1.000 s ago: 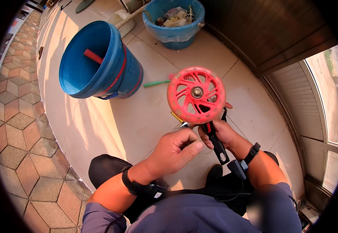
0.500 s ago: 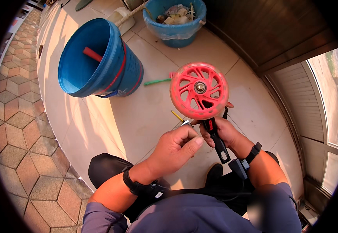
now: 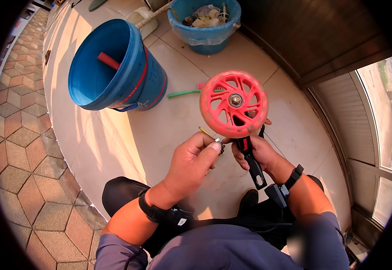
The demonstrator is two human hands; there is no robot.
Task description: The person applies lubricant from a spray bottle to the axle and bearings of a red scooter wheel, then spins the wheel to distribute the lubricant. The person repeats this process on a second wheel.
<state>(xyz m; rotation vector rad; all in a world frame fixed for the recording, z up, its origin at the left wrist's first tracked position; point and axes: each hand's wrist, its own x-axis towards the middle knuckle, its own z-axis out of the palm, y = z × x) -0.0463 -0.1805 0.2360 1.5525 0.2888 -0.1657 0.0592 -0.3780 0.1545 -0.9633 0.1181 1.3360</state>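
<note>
Left hand (image 3: 190, 162) seems to pinch a small silvery part (image 3: 218, 141); right hand (image 3: 261, 152) grips the black bracket (image 3: 252, 164) behind a pink wheel (image 3: 235, 100). Detail work seems underway; next calls for steadiness.

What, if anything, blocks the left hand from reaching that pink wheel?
Nothing visible blocks the near face of the pink wheel. By its lower rim, a fingertip of the right hand is close to the left hand, which pinches a small silver-ended piece.

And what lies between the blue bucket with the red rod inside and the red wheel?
In the head view, a green-handled brush lies on the tiled floor between the bucket and the wheel, its right end partly hidden.
</note>
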